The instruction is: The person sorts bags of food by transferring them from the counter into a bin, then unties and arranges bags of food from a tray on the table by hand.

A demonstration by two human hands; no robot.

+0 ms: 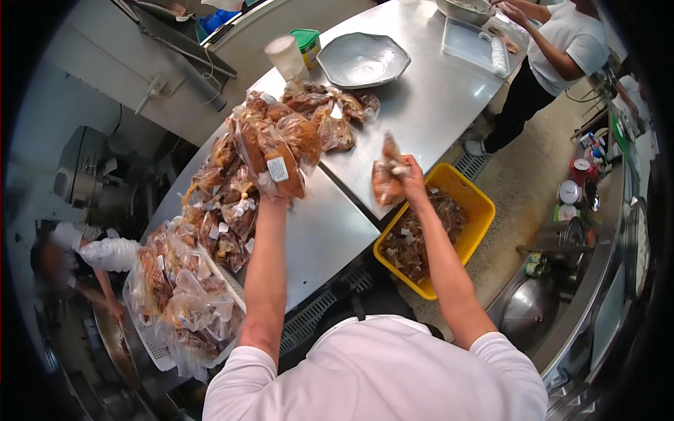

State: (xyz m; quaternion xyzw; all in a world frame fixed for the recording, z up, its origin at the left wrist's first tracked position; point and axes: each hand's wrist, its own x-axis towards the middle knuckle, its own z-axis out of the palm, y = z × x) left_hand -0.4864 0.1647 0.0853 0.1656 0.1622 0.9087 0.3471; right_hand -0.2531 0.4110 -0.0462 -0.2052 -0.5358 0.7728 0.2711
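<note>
My right hand is closed on a clear plastic bag of brown food, held up near the table edge. My left arm reaches to the pile of similar bags on the steel table. A bag with a white label covers my left hand, so its fingers are hidden. Below my right forearm stands a yellow crate with many brown pieces or bags inside; its contents are hard to make out. More bags are heaped in a white perforated basket left of my arm.
On the steel table are a wide metal bowl, a pale cup and a green-lidded tub. One person works at the far end beside a clear tray. Another person is at lower left.
</note>
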